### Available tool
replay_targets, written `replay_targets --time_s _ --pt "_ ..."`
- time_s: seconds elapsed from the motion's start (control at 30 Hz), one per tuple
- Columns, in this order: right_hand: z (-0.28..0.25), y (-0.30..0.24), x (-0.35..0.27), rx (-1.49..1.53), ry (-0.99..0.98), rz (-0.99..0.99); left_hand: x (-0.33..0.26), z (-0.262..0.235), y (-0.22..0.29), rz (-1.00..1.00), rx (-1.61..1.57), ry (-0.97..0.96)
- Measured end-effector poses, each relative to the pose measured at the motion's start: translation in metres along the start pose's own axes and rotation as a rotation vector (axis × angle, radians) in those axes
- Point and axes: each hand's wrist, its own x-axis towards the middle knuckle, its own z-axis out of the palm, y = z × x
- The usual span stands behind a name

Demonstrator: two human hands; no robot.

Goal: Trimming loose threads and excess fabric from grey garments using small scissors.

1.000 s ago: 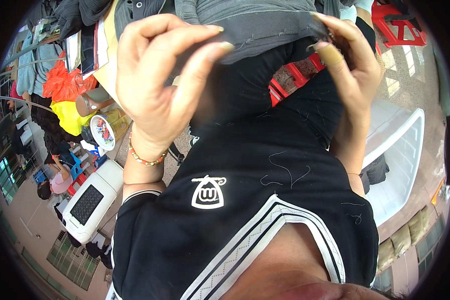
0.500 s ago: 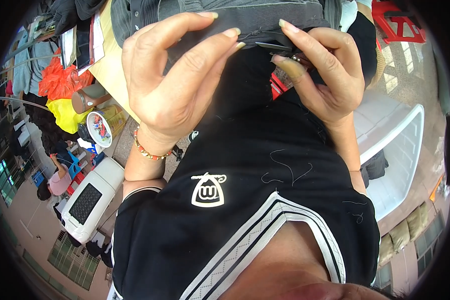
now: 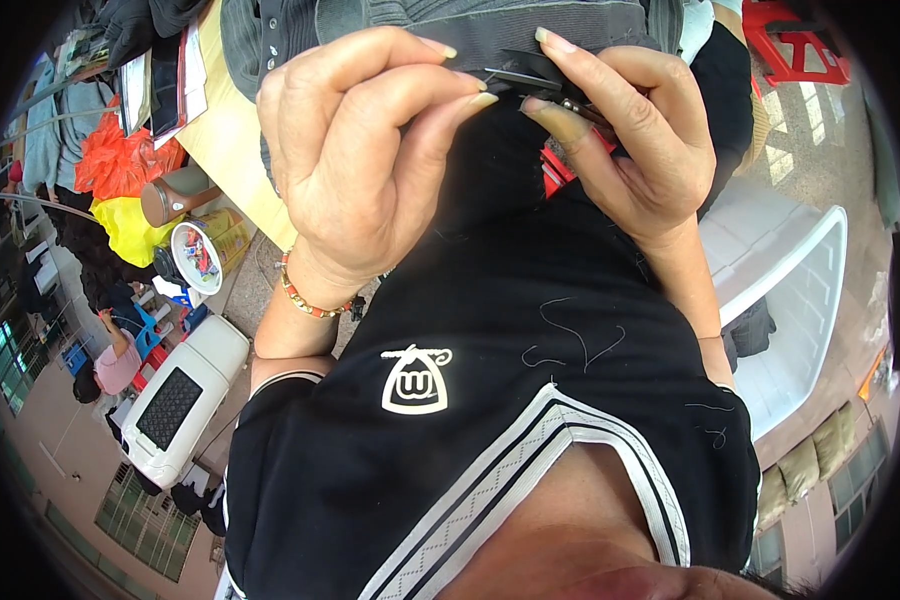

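Observation:
A grey ribbed garment (image 3: 600,25) lies across the top of the view, in front of my black shirt (image 3: 490,290). My right hand (image 3: 655,150) is closed on a pair of thread snips (image 3: 528,80), thumb below and forefinger above. Their dark blades point left and stand apart, just under the garment's edge. Close to the blade tips, my left hand (image 3: 360,150) has its thumb and forefinger pinched together. Whatever that pinch holds is too small to make out. Loose threads cling to my shirt front.
To the left, a yellow tabletop (image 3: 235,120) borders a brown bottle (image 3: 180,195), a tub of small coloured pieces (image 3: 198,255) and an orange plastic bag (image 3: 120,155). A white plastic bin (image 3: 820,300) with dark cloth stands at right. A person (image 3: 120,365) sits far left.
My right hand and the snips have shifted left, toward my left fingertips. My left hand has moved slightly right, and its thumb and forefinger no longer touch the garment's edge.

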Motion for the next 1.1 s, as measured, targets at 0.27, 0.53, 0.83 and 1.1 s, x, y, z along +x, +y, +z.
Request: replay_targets --time_s 0.27,0.53,0.83,1.1 --pt "0.003 -0.001 0.003 -0.039 0.016 -0.055 0.001 0.003 0.005 0.02 -0.022 -0.022" --pt "-0.019 -0.002 0.006 0.051 -0.169 0.112 -0.004 0.001 -0.001 -0.1 -0.026 0.056" --pt "-0.018 0.009 0.002 0.066 -0.189 0.082 -0.022 0.0 -0.036 -0.375 -0.232 0.189" --pt "-0.018 0.017 0.003 0.077 -0.149 0.03 -0.04 -0.004 -0.044 -0.535 -0.538 0.106"
